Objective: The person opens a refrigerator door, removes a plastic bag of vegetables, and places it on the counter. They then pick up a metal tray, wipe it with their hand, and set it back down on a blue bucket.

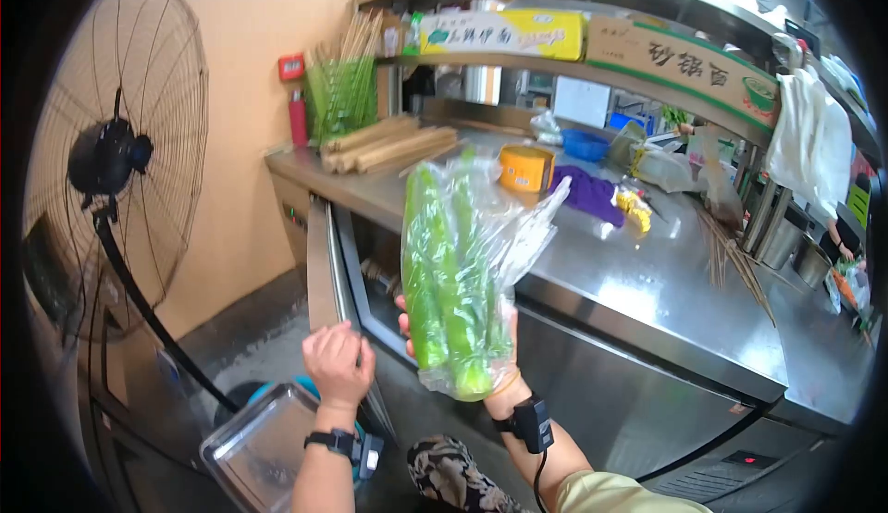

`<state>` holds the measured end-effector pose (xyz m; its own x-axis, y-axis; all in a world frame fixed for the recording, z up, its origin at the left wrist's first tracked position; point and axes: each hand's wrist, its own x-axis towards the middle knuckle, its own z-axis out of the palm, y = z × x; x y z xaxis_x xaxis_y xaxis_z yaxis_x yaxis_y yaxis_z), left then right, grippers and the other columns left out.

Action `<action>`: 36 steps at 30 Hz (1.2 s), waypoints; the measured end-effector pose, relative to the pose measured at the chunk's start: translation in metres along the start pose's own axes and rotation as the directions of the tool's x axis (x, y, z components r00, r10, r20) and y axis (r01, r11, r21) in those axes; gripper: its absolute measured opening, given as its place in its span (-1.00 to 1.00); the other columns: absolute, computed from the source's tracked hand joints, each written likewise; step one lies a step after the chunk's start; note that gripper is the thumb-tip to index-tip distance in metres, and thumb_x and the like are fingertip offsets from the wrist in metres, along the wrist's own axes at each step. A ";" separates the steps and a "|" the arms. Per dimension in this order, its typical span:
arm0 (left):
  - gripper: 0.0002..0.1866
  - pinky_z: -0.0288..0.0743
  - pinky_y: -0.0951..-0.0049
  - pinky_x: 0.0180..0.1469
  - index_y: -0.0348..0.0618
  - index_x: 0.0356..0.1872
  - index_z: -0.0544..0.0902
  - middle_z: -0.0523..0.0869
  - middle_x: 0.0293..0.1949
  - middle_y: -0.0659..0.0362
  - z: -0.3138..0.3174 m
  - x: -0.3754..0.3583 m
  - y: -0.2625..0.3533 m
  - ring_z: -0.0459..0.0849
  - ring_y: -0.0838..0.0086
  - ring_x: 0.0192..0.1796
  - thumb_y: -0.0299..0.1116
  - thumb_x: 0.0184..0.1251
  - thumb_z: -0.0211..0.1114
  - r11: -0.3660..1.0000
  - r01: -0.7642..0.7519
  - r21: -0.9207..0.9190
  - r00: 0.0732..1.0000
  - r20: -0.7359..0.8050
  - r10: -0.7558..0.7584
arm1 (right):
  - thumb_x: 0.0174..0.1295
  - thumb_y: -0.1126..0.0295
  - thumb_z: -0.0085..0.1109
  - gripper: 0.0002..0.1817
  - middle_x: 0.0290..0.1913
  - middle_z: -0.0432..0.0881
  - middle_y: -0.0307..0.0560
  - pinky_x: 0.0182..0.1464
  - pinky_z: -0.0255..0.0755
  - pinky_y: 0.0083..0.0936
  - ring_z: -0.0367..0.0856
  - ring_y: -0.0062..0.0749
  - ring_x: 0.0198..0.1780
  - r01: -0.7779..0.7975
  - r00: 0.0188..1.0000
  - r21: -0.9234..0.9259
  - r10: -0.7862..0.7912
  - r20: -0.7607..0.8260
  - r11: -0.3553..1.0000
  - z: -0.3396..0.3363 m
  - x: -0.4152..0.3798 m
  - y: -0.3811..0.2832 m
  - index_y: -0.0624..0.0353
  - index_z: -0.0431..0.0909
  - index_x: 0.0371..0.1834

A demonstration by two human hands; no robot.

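A clear plastic bag of long green vegetables [453, 282], cucumber-like in shape, is held upright in front of me. My right hand [507, 346] grips it from behind and below, so most of its fingers are hidden by the bag. My left hand [339, 365] is closed in a loose fist to the left of the bag, with nothing visible in it. Close beyond that hand is the open door [326, 268] of the under-counter fridge. Behind the bag, part of the dark fridge interior [375, 272] shows.
The steel counter [629, 272] carries bundled sticks [388, 143], a yellow tin [526, 169], a purple cloth [585, 197] and a blue bowl [585, 145]. A floor fan [111, 157] stands left. Below is a clear lidded container [268, 448]. Another person's hand [845, 251] appears far right.
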<state>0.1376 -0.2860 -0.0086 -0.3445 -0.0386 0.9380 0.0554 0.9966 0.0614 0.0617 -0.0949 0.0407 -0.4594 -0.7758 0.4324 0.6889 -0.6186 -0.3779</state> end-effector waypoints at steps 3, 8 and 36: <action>-0.93 0.35 0.22 0.06 -0.17 -0.47 0.58 0.68 -0.31 0.10 -0.004 0.000 0.000 0.64 0.26 -0.13 -0.45 -0.02 0.27 1.000 0.002 -0.003 1.000 0.002 -0.002 | -0.07 -0.34 0.20 0.15 0.43 0.16 0.19 0.28 0.33 0.00 0.34 0.09 0.32 -0.078 0.995 -0.100 0.072 -0.063 0.992 -0.003 -0.031 0.009 0.16 0.02 0.48; -0.93 0.35 0.26 0.04 -0.13 -0.53 0.54 0.65 -0.39 0.16 -0.003 -0.002 -0.004 0.65 0.33 -0.16 -0.45 -0.05 0.28 0.999 0.007 -0.035 1.000 -0.024 -0.008 | -0.18 -0.38 0.31 0.25 0.40 0.18 0.21 0.18 0.46 -0.04 0.44 0.05 0.23 -0.272 0.936 -0.357 0.158 -0.315 0.894 0.009 -0.093 0.009 0.12 -0.03 0.50; -0.65 -0.03 -0.01 0.43 -0.12 0.00 0.51 0.35 0.27 -0.03 -0.031 -0.032 0.061 0.22 0.00 0.38 -0.39 0.15 0.22 0.967 0.254 -0.027 0.962 0.114 -0.250 | 0.15 0.45 0.09 -0.36 0.24 0.45 0.16 0.31 0.33 -0.24 0.51 -0.14 0.20 -0.553 0.634 0.172 0.546 -0.548 0.815 -0.071 -0.299 0.022 0.42 0.21 0.33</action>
<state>0.1810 -0.2258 -0.0246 -0.4521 -0.2775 0.8477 -0.0090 0.9517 0.3068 0.1741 0.1145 -0.1552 -0.2225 -0.8976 -0.3805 0.9123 -0.0541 -0.4060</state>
